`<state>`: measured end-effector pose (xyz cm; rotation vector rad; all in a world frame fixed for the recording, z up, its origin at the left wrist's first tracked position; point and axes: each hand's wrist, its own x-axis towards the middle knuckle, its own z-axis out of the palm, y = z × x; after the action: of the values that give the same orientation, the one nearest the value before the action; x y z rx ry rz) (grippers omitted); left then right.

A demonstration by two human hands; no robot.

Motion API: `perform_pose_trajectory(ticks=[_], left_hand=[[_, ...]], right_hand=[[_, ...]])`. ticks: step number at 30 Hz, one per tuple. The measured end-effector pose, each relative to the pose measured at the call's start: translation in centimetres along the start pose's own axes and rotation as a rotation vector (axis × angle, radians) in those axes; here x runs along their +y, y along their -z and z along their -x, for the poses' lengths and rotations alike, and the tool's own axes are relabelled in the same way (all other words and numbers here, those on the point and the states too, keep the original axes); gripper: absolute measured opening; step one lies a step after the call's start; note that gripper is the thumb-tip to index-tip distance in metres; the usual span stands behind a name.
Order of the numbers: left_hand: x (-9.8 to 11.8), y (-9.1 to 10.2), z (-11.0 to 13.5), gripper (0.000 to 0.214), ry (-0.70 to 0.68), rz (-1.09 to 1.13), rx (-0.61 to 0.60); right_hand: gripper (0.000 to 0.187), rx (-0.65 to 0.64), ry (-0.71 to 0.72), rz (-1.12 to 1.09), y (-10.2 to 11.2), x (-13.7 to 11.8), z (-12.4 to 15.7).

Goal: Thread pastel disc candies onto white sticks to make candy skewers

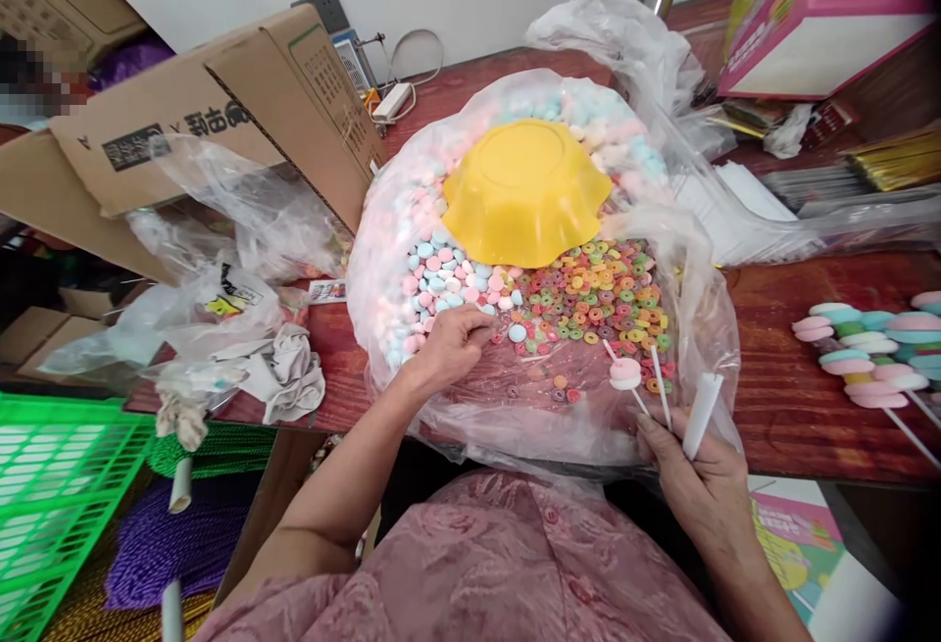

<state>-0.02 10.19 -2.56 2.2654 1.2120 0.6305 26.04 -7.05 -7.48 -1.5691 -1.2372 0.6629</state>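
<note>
My right hand (pixel 691 466) grips a thin white stick with a pink and a white round candy (pixel 624 374) threaded on it. A second bare white stick (pixel 661 387) and a wider white strip or bundle of sticks (pixel 702 415) stand up from the same hand. At the near edge of the pastel candies (pixel 441 274), my left hand (pixel 456 343) has its fingers pressed together; what they hold, if anything, is hidden. Just right of its fingertips lie a pale blue candy and colourful ring-shaped candies (pixel 588 294), all on a clear plastic bag (pixel 529 426).
A yellow scalloped bowl (pixel 525 191) lies upside down on the candies. Finished candy skewers (pixel 867 353) lie at the right. Cardboard boxes (pixel 221 123), plastic bags (pixel 227 299) and a green basket (pixel 59 495) are at the left. A pink box (pixel 823 24) stands at the back right.
</note>
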Motion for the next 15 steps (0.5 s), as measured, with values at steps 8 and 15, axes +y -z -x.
perform_pose_trajectory(ticks=[8, 15], left_hand=[[0.5, -0.8, 0.3, 0.027, -0.094, -0.251, -0.208], [-0.8, -2.4, 2.2, 0.032, -0.313, -0.197, -0.061]], right_hand=[[0.025, 0.014, -0.016, -0.004, -0.1, -0.3, 0.2], [0.025, 0.015, -0.014, 0.014, -0.2, -0.2, 0.1]])
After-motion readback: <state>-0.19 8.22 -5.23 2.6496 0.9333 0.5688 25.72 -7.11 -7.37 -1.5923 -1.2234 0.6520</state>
